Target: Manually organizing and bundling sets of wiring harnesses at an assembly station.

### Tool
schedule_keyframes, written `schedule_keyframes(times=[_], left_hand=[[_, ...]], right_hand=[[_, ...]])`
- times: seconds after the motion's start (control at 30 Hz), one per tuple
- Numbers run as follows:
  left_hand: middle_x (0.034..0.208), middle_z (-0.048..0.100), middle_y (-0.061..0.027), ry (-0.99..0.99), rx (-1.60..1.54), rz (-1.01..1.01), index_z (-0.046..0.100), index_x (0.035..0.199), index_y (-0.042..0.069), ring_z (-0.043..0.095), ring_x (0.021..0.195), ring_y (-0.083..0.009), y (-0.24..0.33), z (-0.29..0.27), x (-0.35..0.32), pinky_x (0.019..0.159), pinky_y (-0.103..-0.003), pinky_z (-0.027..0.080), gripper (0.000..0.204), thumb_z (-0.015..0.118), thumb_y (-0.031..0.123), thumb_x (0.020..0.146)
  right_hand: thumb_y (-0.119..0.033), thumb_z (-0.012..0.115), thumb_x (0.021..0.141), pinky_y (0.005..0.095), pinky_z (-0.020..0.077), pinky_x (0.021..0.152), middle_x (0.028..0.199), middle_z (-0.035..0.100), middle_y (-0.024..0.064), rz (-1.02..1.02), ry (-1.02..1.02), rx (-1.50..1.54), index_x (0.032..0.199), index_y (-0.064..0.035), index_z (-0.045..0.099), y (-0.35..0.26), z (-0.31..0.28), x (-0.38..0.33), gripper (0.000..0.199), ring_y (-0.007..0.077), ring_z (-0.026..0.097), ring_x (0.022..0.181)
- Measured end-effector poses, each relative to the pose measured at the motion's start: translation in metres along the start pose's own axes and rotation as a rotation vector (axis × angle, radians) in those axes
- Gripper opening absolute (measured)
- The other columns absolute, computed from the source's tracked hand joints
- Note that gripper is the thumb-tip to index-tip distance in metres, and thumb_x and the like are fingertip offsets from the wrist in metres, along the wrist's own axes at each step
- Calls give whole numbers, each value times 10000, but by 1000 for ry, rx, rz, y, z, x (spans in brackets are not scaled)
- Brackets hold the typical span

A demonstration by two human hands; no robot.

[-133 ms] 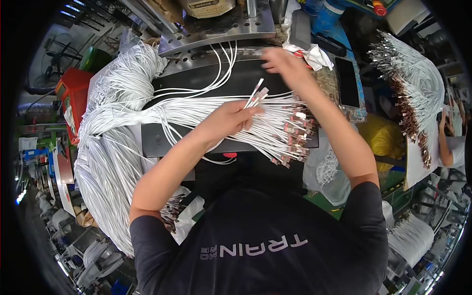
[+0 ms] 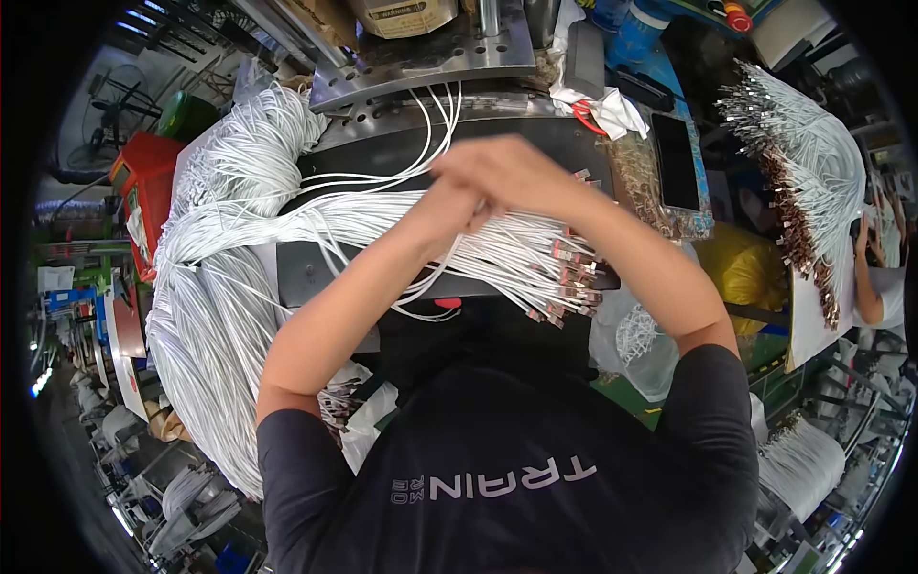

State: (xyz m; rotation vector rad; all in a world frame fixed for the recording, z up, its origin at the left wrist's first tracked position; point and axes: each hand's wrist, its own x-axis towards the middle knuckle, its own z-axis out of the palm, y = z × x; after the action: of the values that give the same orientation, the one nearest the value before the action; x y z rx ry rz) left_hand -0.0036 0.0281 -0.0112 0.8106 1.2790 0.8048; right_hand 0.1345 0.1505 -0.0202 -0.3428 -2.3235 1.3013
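A bundle of thin white cables (image 2: 373,211) lies across the black work surface (image 2: 564,143), its metal-tipped plug ends (image 2: 574,277) fanned out to the right. Over that bundle my left hand (image 2: 457,218) is closed on a few cable ends, which my right hand now largely hides. My right hand (image 2: 502,170) crosses over the left one, smeared by motion, so its fingers are unclear. Beyond both hands, a few loose white cables (image 2: 442,124) run up to a perforated metal plate (image 2: 421,78).
Thick hanks of white cable (image 2: 206,364) hang over the left side. At the right stand a dark flat device (image 2: 676,161) and a red-handled tool (image 2: 587,117) beside white tissue. Farther right, another person's arm (image 2: 867,277) is near a hanging cable bunch (image 2: 813,182).
My right hand has swept left and nearer from beside the metal plate, and now crosses over my left hand. The cable ends that stuck up from my left hand are covered.
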Motion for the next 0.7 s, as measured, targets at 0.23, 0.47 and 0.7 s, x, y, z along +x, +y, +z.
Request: schedule_keyframes(times=[0.23, 0.47, 0.7], left_hand=[[973, 698, -100, 132, -543, 31, 572, 1258, -27, 643, 740, -129, 26, -29, 29, 630, -218, 512, 292, 496, 167, 1053], [997, 712, -97, 171, -287, 42, 625, 1190, -10, 681, 812, -145, 2, -27, 33, 719, -228, 548, 273, 619, 180, 994], [888, 709, -52, 150, -12, -18, 696, 1063, 16, 645, 726, -103, 1, -21, 43, 674, -223, 517, 231, 702, 213, 943]], right_hand=[[-99, 579, 932, 328, 540, 890, 1148, 678, 206, -68, 60, -1165, 1309, 51, 569, 42, -10, 24, 405, 287, 669, 1057], [-98, 579, 885, 303, 518, 677, 952, 657, 136, -152, 245, -594, 1353, 43, 547, 66, -4, 1, 491, 215, 621, 721], [-165, 496, 950, 248, 336, 473, 872, 647, 59, 671, 219, 542, 1326, -1, 614, 27, -24, -10, 427, 94, 478, 571]])
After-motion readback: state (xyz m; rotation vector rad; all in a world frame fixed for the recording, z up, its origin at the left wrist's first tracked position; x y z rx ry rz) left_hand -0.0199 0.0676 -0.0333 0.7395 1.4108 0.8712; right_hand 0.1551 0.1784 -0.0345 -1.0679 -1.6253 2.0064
